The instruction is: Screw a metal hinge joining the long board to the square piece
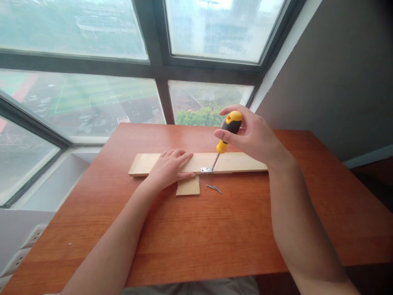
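A long pale wooden board (231, 161) lies crosswise on the table. My left hand (172, 166) rests flat on it left of the middle, fingers stretched over the wood and thumb along the near edge. My right hand (248, 131) is wrapped round the yellow and black handle of a screwdriver (221, 146), which leans to the right. Its tip meets the right end of a small metal hinge or plate (206, 170) at the board's near edge. A short wooden piece (188, 186) sticks out from under the board, near my left thumb. Several screws (214, 188) lie close by.
The reddish-brown wooden table (208, 233) fills the space before me. Behind it stand large windows with dark frames (161, 69). A grey wall (331, 82) is on the right, and wall sockets (18, 258) show at the lower left.
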`<action>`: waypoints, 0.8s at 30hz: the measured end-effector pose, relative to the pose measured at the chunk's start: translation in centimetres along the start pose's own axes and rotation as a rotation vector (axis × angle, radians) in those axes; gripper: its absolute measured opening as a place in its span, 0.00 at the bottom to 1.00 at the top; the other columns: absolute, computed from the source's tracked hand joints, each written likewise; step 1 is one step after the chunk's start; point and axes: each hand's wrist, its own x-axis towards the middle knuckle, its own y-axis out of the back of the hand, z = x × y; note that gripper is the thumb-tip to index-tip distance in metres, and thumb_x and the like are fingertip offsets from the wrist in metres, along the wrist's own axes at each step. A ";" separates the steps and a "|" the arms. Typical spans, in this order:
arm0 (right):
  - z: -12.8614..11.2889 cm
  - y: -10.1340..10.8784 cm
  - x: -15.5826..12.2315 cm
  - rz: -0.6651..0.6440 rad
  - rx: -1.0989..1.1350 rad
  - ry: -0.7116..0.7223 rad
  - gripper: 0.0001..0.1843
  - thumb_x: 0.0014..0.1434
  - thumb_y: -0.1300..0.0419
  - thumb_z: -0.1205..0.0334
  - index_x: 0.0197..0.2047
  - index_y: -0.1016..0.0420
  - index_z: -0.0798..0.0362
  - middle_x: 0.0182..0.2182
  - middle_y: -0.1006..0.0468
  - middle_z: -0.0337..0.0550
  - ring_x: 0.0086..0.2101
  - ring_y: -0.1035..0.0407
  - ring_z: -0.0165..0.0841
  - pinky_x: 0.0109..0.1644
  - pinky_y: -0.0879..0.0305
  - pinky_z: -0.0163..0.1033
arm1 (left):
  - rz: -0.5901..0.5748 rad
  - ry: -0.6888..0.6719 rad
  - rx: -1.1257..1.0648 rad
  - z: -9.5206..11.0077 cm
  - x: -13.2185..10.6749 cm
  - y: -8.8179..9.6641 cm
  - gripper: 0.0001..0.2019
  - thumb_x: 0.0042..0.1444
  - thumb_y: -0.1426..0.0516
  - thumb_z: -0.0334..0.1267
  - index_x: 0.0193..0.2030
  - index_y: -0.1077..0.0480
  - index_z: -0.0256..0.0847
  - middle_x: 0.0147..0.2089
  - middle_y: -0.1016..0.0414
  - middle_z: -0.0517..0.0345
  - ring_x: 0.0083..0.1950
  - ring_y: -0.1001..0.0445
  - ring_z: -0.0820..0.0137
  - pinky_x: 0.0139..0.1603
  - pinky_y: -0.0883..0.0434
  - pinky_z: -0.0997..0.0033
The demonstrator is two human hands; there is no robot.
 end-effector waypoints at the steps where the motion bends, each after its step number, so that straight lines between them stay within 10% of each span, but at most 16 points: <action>1: -0.3 0.2 -0.1 -0.067 0.108 0.000 0.23 0.56 0.32 0.51 0.53 0.30 0.47 0.44 0.22 0.42 0.44 0.25 0.38 0.47 0.25 0.45 | 0.000 -0.005 0.002 0.0 0.0 0.0 0.34 0.59 0.47 0.66 0.67 0.36 0.50 0.61 0.31 0.49 0.56 0.30 0.53 0.59 0.36 0.54; 6: -0.8 1.2 -0.7 -0.199 0.314 0.015 0.22 0.61 0.37 0.61 0.57 0.34 0.46 0.49 0.23 0.44 0.51 0.27 0.38 0.54 0.26 0.48 | 0.004 -0.054 -0.005 -0.1 0.1 0.0 0.34 0.60 0.47 0.65 0.66 0.36 0.48 0.61 0.30 0.48 0.58 0.31 0.54 0.60 0.36 0.56; 15: 0.0 -0.4 0.1 0.165 -0.265 0.049 0.27 0.51 0.30 0.46 0.52 0.27 0.46 0.39 0.22 0.42 0.35 0.27 0.38 0.42 0.26 0.49 | 0.003 -0.037 -0.006 0.0 0.1 0.1 0.34 0.59 0.46 0.65 0.66 0.35 0.47 0.61 0.29 0.48 0.57 0.30 0.53 0.60 0.36 0.54; 24: -0.6 0.6 -0.6 -0.106 0.088 0.076 0.27 0.60 0.38 0.60 0.62 0.35 0.44 0.50 0.24 0.42 0.47 0.25 0.39 0.52 0.25 0.48 | 0.010 -0.043 0.004 0.2 0.0 0.3 0.33 0.60 0.46 0.63 0.66 0.36 0.47 0.60 0.29 0.47 0.57 0.30 0.54 0.59 0.36 0.55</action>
